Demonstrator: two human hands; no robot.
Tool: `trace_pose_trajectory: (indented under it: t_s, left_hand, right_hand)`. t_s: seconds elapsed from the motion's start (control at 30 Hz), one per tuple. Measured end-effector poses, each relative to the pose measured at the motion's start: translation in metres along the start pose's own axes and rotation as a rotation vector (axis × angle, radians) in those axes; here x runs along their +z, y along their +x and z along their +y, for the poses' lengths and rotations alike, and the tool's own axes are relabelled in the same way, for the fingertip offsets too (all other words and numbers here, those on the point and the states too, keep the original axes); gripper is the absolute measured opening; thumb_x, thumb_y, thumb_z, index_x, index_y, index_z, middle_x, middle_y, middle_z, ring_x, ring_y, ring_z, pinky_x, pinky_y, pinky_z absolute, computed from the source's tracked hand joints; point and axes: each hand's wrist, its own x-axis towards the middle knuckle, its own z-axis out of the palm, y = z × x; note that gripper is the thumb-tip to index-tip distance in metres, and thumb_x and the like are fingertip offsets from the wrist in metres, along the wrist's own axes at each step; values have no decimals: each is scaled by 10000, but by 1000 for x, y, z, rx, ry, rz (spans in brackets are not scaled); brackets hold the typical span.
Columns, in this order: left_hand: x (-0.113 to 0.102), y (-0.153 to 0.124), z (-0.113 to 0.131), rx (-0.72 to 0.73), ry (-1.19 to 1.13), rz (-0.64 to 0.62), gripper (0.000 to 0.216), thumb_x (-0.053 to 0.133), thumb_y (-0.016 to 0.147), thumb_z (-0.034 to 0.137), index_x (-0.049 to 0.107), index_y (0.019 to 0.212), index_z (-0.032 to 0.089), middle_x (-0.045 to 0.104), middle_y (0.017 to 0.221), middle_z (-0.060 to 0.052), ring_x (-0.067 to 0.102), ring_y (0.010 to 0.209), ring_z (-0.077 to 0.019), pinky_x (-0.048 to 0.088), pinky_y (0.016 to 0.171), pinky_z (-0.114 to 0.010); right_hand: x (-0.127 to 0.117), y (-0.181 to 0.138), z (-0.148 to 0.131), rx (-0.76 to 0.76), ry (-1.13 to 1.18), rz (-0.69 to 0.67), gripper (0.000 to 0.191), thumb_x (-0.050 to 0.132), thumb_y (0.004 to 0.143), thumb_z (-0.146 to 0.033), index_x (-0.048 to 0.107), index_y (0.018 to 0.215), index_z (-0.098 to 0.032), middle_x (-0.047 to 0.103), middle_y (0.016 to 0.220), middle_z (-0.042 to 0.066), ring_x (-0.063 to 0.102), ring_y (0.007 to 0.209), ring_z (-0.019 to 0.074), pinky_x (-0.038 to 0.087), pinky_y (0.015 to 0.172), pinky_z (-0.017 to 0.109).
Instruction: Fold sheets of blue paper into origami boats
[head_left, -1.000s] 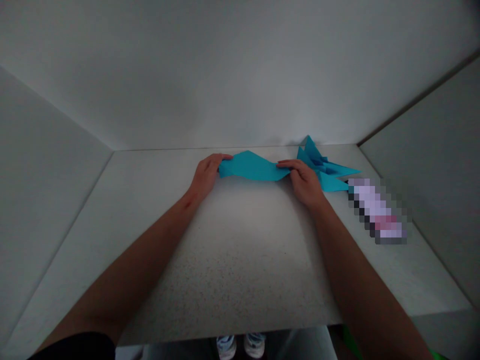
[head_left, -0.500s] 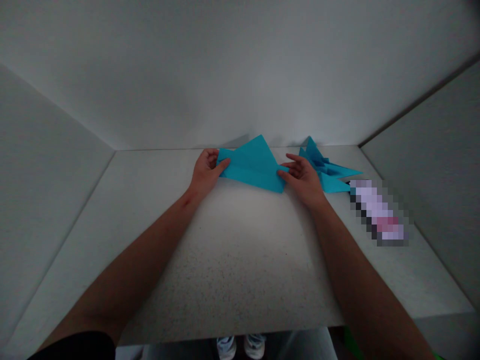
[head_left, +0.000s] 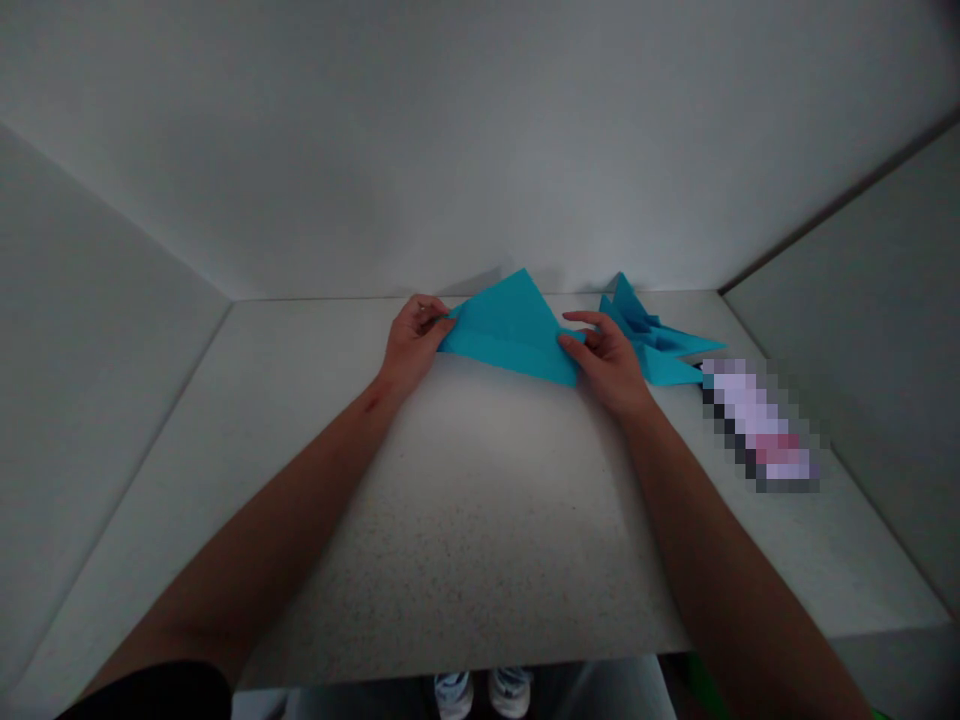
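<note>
A folded sheet of blue paper (head_left: pixel 514 330) is held just over the far part of the table, its peak pointing toward the back wall. My left hand (head_left: pixel 416 335) pinches its left end between thumb and fingers. At the right end, my right hand (head_left: pixel 606 362) grips the paper between thumb and curled fingers, with the index finger stretched out above. Just beyond my right hand lie folded blue paper shapes (head_left: pixel 656 340) with pointed tips, partly hidden by that hand.
A blurred-out oblong object (head_left: pixel 761 425) lies on the table (head_left: pixel 465 560) at the right, by the tip of a folded paper shape. White panels (head_left: pixel 480 150) rise at the back and both sides. The table's front edge is above my shoes (head_left: pixel 454 692).
The paper's left end has turned in at my left fingers, and less of it shows there. Its right lower corner has shifted slightly right. Both hands keep hold.
</note>
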Motion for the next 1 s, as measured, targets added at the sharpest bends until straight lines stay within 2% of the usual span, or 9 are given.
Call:
trace_pose_trajectory:
  t_s: [0.1,0.2,0.27,0.4,0.53,0.63,0.7,0.77,1.0]
  left_hand:
    - [1,-2,3,-14,60,-35,308,923,755,459,760,889,235,784,881,-18,664,754,-139,500,639,-238]
    - [0,-4,6,-38,78,-60,352,932,758,484,853,981,223,836,961,-46,685,782,-154,533,665,-255]
    - [-1,-6,8,-40,76,-67,400,927,765,467,888,1078,221,853,1010,-55,676,776,-149,540,668,-256]
    - [-4,-7,8,-16,51,-87,435,833,803,337,898,1217,224,863,1084,-62,691,814,-154,569,727,-274]
    - [-8,-6,3,-2,21,-296,663,796,773,234,811,1436,237,852,1127,-62,747,886,-177,623,850,-318]
    - [-9,-6,-1,61,71,-412,793,783,753,190,733,1539,275,818,1330,-83,787,1048,-210,641,995,-373]
    - [-8,-7,-2,101,126,-434,783,794,763,193,729,1536,296,773,1460,-90,782,1155,-227,632,1072,-404]
    - [-7,-7,-1,108,154,-430,713,825,795,224,750,1500,299,771,1476,-88,780,1185,-234,631,1096,-424]
    - [-4,-9,4,26,86,-370,431,912,840,370,862,1245,229,874,1184,-92,825,1042,-242,657,1032,-427]
  right_hand:
    - [-2,1,2,-8,-31,32,563,941,825,-667,662,1170,-321,707,769,-48,587,576,152,490,541,294]
    - [-6,4,7,-5,-34,122,601,971,784,-659,606,1131,-332,645,712,-75,553,543,151,464,514,286]
    - [-7,6,9,4,-10,182,662,1012,725,-638,586,1131,-334,629,699,-92,590,570,156,510,547,288]
    - [-7,8,10,40,20,198,737,1046,660,-613,605,1170,-317,775,880,-48,738,724,187,657,724,351]
    - [-9,10,12,43,38,270,763,1017,695,-639,622,1263,-316,815,960,-16,773,716,203,686,750,392]
    - [-11,12,14,44,50,301,761,991,725,-667,646,1304,-315,813,981,3,788,737,218,681,729,393]
    - [-12,12,14,53,50,292,731,983,729,-679,676,1274,-300,810,1004,16,777,731,211,670,715,388]
    - [-12,12,13,61,57,298,704,981,727,-685,699,1235,-288,802,997,12,742,685,184,645,679,365]
    - [-10,9,5,49,48,273,593,973,749,-680,727,1103,-273,710,874,-37,547,562,100,447,511,277]
